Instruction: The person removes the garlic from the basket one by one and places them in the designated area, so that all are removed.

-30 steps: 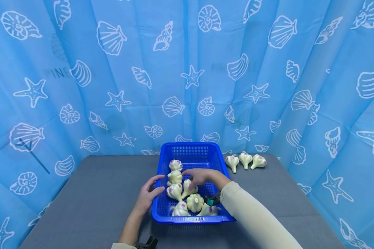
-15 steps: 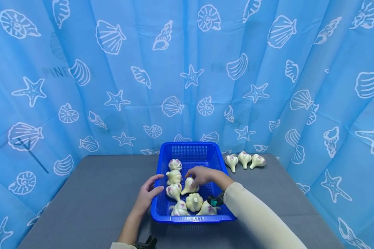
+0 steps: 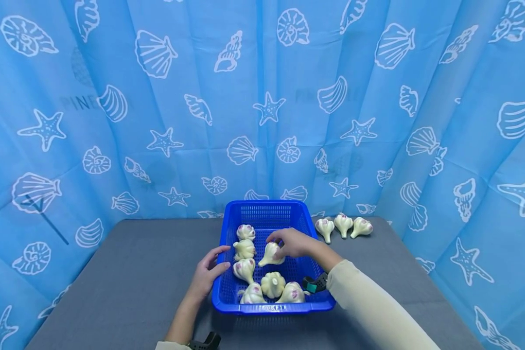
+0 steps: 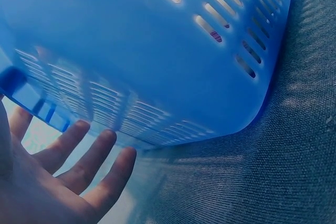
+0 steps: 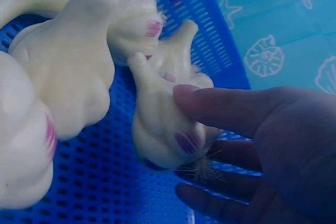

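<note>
Inside the blue plastic basket (image 3: 273,308), my right hand (image 3: 294,243) pinches a white garlic bulb (image 3: 270,254) with purple streaks. In the right wrist view, the thumb lies across that bulb while the other fingers reach behind its root end; its stem points away from the palm. My left hand (image 3: 206,273) rests at the basket's left rim, thumb and forefinger touching it. Seen from the left wrist, its other fingers (image 4: 97,153) spread loosely beside the slotted wall. More garlic bulbs lie in the basket: a column along the left side (image 3: 244,269) and a front row (image 3: 273,284).
Three garlic bulbs (image 3: 343,224) lie in a row on the grey table (image 3: 148,272), right of the basket's far corner. A blue curtain (image 3: 262,97) with white shell prints closes off the back and both sides.
The right hand has lifted the garlic bulb and shifted it slightly right and away from the left column. The left hand and basket have stayed put.
</note>
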The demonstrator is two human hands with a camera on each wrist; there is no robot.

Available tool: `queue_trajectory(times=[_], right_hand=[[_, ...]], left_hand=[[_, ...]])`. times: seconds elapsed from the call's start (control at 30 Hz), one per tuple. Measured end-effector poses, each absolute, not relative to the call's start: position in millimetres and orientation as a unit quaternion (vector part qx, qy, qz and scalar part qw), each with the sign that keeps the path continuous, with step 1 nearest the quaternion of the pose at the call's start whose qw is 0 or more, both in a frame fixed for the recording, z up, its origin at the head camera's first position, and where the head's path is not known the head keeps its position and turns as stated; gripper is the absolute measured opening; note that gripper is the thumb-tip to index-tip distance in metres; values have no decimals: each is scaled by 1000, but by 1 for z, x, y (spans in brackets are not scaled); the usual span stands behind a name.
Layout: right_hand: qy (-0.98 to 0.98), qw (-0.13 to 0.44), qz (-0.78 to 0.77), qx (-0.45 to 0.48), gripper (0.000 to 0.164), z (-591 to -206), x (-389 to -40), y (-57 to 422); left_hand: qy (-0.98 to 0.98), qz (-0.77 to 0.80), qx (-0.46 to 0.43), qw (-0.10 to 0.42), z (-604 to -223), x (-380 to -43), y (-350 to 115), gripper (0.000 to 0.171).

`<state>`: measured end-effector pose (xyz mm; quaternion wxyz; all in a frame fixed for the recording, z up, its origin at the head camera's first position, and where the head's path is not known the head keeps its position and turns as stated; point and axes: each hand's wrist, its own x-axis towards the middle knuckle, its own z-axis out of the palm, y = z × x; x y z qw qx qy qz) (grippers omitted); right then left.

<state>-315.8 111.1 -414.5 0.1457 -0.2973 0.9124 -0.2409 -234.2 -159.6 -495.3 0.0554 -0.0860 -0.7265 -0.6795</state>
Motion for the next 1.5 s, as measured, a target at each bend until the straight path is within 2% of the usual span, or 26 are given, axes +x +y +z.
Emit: queue_trajectory(times=[0.47, 1.0, 1.3, 1.5], right_hand=[[901, 12, -289, -323, 45, -404, -307, 131], [893, -100, -354, -260, 45, -402, -310, 149], [893, -155, -346, -242, 47, -396, -314, 168], [894, -163, -350, -227, 48, -389, -314, 179]], left_hand=[[-728, -677, -88, 55, -494, -233, -159, 38], [-725, -682, -82, 53, -495, -234, -158, 38], [-727, -681, -77, 49, -495, -232, -158, 38], [-728, -679, -76, 50, -494, -232, -158, 38]])
